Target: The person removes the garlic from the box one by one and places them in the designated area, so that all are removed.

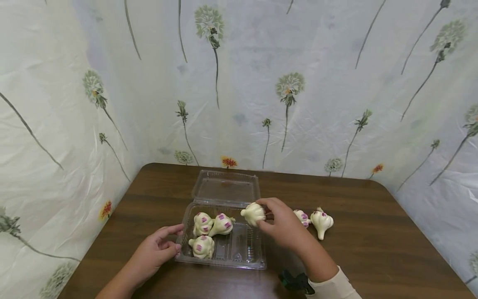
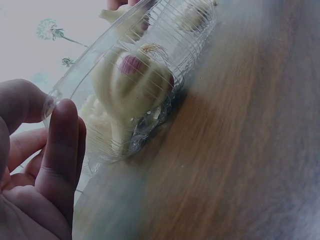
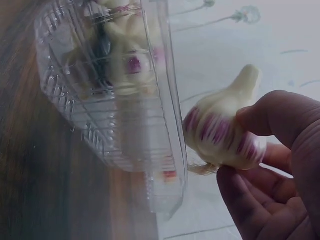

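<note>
A clear plastic clamshell box [image 1: 239, 264] lies on the table with its lid [image 1: 226, 187] folded back. Inside its left half sit three garlic bulbs [image 1: 202, 246], white with purple patches. My left hand [image 1: 153, 253] pinches the box's left rim between thumb and fingers, as the left wrist view shows up close. Over the right rear part of the box, my right hand [image 1: 281, 222] holds another garlic bulb [image 3: 225, 125] by its sides, above the rim. To the right of that hand lie two more bulbs [image 1: 321, 223], one partly hidden behind it.
The brown wooden table [image 1: 358, 257] ends at a wall hung with dandelion-print cloth [image 1: 239, 83]. A dark strap-like object [image 1: 295, 281] is at the right wrist, by the light sleeve [image 1: 334, 286].
</note>
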### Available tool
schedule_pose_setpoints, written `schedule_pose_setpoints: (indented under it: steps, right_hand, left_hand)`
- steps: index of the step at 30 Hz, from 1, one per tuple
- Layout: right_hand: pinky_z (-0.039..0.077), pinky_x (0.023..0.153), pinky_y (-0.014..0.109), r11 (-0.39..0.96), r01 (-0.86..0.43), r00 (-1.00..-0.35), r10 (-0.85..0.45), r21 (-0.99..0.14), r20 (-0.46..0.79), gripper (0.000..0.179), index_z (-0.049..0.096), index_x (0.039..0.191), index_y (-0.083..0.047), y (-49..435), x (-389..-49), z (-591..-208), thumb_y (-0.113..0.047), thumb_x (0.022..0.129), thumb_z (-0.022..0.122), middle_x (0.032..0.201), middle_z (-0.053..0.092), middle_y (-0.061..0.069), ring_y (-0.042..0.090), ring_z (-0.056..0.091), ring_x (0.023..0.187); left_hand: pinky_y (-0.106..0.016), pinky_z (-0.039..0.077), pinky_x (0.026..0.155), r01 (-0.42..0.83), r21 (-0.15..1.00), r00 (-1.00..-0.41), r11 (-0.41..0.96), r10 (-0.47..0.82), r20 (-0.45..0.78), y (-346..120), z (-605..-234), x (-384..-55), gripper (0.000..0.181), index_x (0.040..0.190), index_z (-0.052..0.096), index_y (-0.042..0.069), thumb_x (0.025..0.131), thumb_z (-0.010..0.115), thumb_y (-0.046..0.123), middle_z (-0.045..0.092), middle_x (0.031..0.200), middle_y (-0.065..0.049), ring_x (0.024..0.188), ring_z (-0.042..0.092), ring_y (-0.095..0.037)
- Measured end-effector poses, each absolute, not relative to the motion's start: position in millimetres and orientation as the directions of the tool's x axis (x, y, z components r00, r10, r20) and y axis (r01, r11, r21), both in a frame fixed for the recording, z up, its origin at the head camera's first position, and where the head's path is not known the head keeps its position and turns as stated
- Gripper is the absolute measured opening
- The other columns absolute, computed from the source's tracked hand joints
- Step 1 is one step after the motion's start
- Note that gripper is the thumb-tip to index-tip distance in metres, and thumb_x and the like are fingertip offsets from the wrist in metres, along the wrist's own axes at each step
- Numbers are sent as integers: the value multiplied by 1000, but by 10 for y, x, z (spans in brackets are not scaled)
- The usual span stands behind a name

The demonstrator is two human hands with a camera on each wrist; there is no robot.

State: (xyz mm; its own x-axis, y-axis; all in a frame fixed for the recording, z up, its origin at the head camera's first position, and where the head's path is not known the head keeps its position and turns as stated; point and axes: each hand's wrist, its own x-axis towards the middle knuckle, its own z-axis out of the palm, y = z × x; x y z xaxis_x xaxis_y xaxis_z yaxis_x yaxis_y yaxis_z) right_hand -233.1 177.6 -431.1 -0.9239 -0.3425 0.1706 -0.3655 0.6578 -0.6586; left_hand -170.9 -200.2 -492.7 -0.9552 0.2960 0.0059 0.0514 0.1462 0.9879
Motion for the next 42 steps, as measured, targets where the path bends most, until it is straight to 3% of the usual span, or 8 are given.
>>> schedule_pose_setpoints:
  steps: [22,35,42]
  right_hand:
    - [59,96,30,636,-269,-961,-128,-724,245,51,57,142,-2,2114,-2226,-4475,-10,94,76,129,58,15,27,64,115]
    - [58,98,36,648,-158,-982,-25,-745,187,54,54,146,-5,2348,-2164,-4433,-20,98,73,139,55,19,34,65,124]
    - [59,96,34,666,-100,-985,39,-739,168,56,52,149,-8,2490,-2152,-4379,-27,100,72,143,52,17,35,63,127]
  left_hand:
    - [-25,59,78,29,990,-954,137,299,-13,-2006,-4933,-1675,59,153,47,-4,98,69,4,48,143,-28,86,68,-9]
    - [-26,59,77,31,990,-953,134,304,-12,-1997,-4922,-1683,59,153,46,-5,98,68,5,48,143,-29,86,68,-10]
    - [-25,59,76,33,990,-955,141,296,-10,-1986,-4918,-1709,60,153,47,-2,98,69,6,48,144,-28,83,67,-10]
